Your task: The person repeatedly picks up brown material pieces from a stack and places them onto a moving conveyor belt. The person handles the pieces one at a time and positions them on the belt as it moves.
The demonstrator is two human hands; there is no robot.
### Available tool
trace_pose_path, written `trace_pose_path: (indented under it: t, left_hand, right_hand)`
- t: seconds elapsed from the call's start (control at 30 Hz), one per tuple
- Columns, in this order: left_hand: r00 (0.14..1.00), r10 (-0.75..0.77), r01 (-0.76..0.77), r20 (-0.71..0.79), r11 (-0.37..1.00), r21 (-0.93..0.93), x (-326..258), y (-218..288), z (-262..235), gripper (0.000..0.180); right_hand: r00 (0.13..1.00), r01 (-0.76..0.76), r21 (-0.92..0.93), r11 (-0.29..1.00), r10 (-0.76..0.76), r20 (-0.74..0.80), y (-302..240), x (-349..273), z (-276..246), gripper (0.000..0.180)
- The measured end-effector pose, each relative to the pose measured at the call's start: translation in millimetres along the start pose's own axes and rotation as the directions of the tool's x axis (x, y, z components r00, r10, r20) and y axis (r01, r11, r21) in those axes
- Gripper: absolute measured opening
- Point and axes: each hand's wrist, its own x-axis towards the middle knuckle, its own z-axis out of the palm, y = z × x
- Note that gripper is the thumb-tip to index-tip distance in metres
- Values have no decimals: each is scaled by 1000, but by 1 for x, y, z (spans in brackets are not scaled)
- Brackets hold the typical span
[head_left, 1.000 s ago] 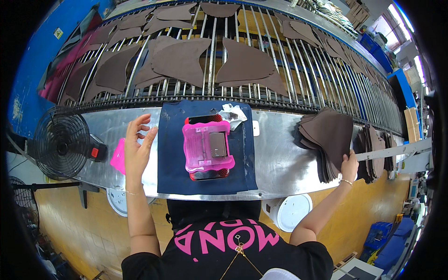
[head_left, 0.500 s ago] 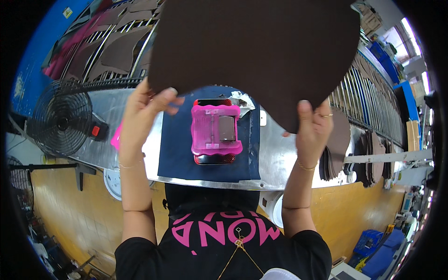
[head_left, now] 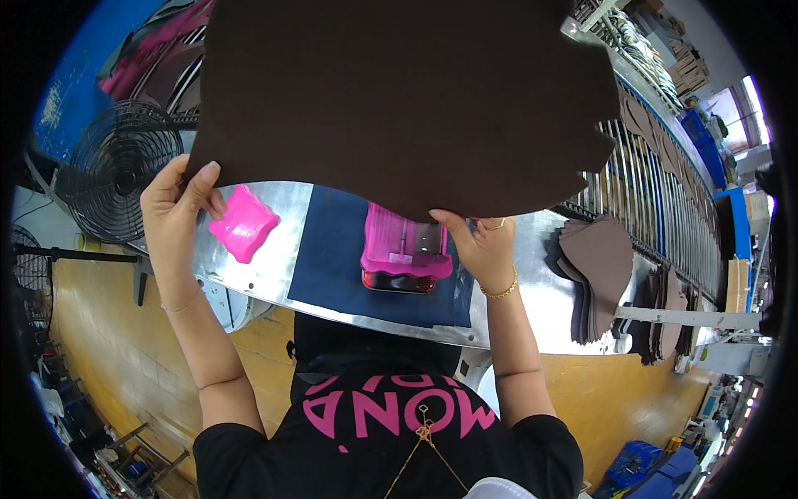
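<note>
A large dark brown sheet (head_left: 399, 100) with curved edges, its material not clear, is raised in front of me over the table. My left hand (head_left: 179, 200) is closed on its lower left corner, thumb on the near face. At the lower edge, right of the middle, my right hand (head_left: 484, 245) pinches it the same way; the other fingers are behind the sheet. Partly hidden below it stands a bright pink frame (head_left: 384, 245) with a grey roller-like part, on a red and black base (head_left: 399, 284). A dark blue mat (head_left: 328, 258) lies beneath.
On the metal table (head_left: 270, 279), a wavy-edged pink piece (head_left: 245, 224) lies beside my left hand. A black wire fan (head_left: 125, 179) stands at the far left. Stacked brown cut pieces (head_left: 600, 266) hang over the right side, near a slatted rack (head_left: 665, 200) and a pale bar (head_left: 690, 316).
Both hands have moved left with the brown sheet, which now covers part of the pink frame. My right hand has shifted inward along its lower edge. The loose pink piece has come into fuller view.
</note>
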Motion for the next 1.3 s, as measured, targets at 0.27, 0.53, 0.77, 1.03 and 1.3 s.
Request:
trace_pose_path:
  t: [0.27, 0.53, 0.77, 1.03, 1.3]
  left_hand:
    - [950, -108, 55, 292, 981, 185, -5, -20, 42, 10]
    - [810, 184, -409, 558, 858, 312, -12, -10, 124, 11]
    - [539, 420, -678, 730, 731, 81, -18, -1, 195, 11]
    - [405, 723, -846, 560, 528, -69, 22, 55, 266, 6]
    - [194, 867, -980, 460, 195, 46, 98, 134, 307, 13]
  right_hand:
    - [989, -146, -131, 981, 148, 11, 20, -39, -47, 16]
    - [898, -416, -109, 903, 389, -204, 45, -114, -109, 12]
    - [790, -599, -260, 758, 505, -349, 8, -142, -205, 13]
    - [743, -502, -20, 865, 420, -521, -8, -134, -241, 31]
    - [724, -533, -206, 820, 317, -612, 8, -70, -241, 22]
